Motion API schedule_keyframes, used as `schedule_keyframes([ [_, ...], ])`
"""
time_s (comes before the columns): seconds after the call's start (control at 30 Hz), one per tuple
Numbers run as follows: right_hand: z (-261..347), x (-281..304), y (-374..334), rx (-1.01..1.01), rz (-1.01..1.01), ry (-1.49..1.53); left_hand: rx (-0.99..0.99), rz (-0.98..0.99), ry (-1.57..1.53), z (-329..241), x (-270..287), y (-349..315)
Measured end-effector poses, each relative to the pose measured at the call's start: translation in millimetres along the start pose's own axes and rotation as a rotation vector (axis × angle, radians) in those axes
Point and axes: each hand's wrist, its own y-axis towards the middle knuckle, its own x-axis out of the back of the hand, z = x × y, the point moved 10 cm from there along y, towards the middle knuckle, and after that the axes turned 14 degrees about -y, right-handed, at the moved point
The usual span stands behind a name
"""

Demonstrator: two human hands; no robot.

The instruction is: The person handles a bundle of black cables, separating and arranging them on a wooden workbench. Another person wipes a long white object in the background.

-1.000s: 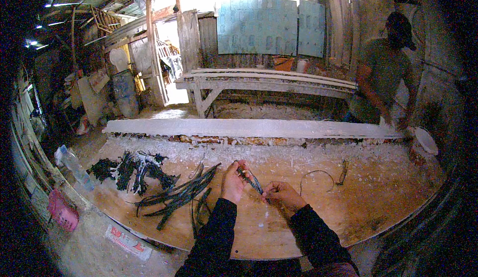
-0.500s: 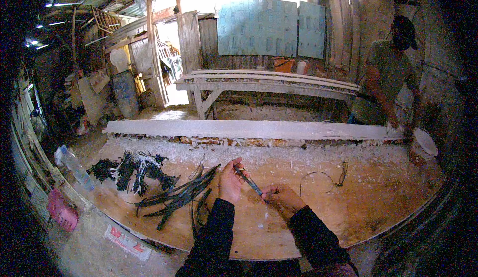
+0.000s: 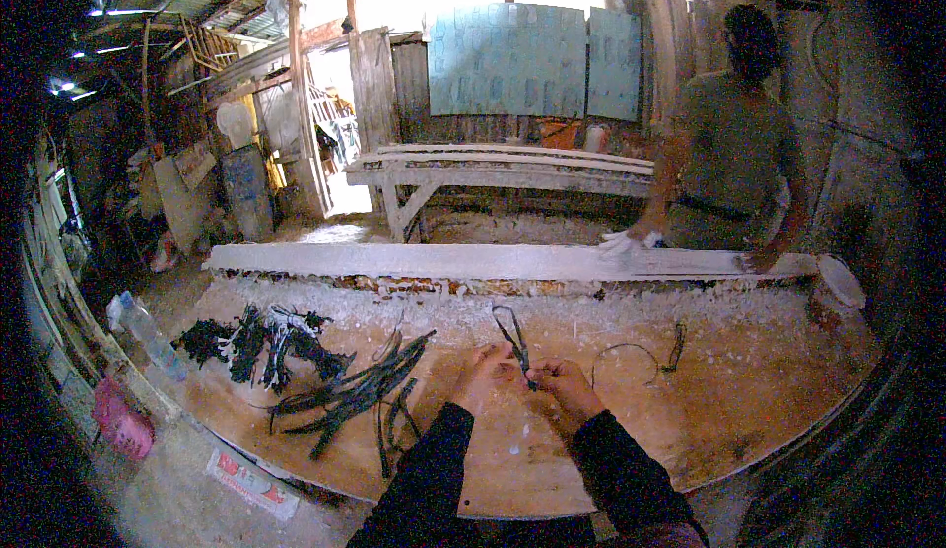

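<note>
Over the near middle of the wooden board, my left hand and my right hand meet at a thin dark strip. The strip stands up in a narrow loop above my fingers, with its lower ends between the two hands. My right hand pinches it near the bottom; my left fingers close on it from the other side. Left of my hands lies a loose heap of long black strips. Beyond that heap sit several bunches of short black strips, some smeared white.
A long white-coated beam runs across the board's far side. A co-worker stands behind it, both hands on it. A white tub is at its right end, a plastic bottle at the left edge. Thin wire lies right.
The strip, straight between my hands before, is now bent into an upright loop, and my hands are closer together. The co-worker has shifted left along the beam.
</note>
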Motion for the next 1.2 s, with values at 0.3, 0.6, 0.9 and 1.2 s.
schedule_keyframes([
  [0.3, 6.9, 2.4, 4.3, 0.106, -0.017, 0.039, -0.022, 0.076, 0.126, -1.2, -27.2, -11.6],
  [0.6, 12.0, 5.5, 7.7, 0.171, -0.023, -0.08, -0.055, 0.025, 0.193, -5.2, -26.3, -12.9],
  [0.9, 35.1, -2.2, -8.0, 0.246, -0.145, -0.043, -0.102, -0.107, 0.235, -15.4, -12.7, -14.7],
  [1.2, 91.8, -34.4, -48.3, 0.704, -0.351, -0.917, -0.156, -0.145, 0.165, -24.7, -10.7, -16.8],
])
